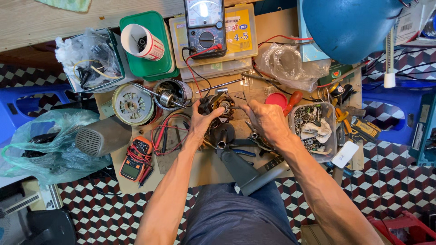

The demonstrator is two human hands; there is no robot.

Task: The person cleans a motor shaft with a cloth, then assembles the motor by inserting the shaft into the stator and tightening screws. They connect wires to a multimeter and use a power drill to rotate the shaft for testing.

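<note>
**A:** ok what am I looking at, describe the surface first

**B:** So from my feed: I'm over a low brown worktop [213,170], looks like cardboard or board laid flat, on a floor of red, black and white cube-pattern tiles [386,190]. Blue plastic stools [399,113] stand on both sides. Pale wood planks run along the top edge.

**A:** and the hands?

**B:** My left hand [200,120] is wrapped around a small dark motor [218,103] with copper windings, gripping it from the left side. My right hand [267,120] is pinched on a thin metal tool [237,107] whose tip touches the motor. The motor sits mid-worktop, just above a grey fan stand part [240,170] lying towards my lap.

**A:** clutter level?

**B:** Maxed out lol. Analog multimeter [205,27] at the top, resting on a clear parts box with a yellow label [240,31], its red lead trailing down to near the motor. Green box [150,63] with a white paper cup [141,41] on it. A round pale rotor plate [133,104] and a metal motor housing [172,93] just left of my left hand. Orange digital meter [135,161] lower left. Clear tub of screws [313,129] right beside my right wrist, red-handled screwdriver [293,100] above it. A big blue dome [349,27] blocks the top right corner.
</note>
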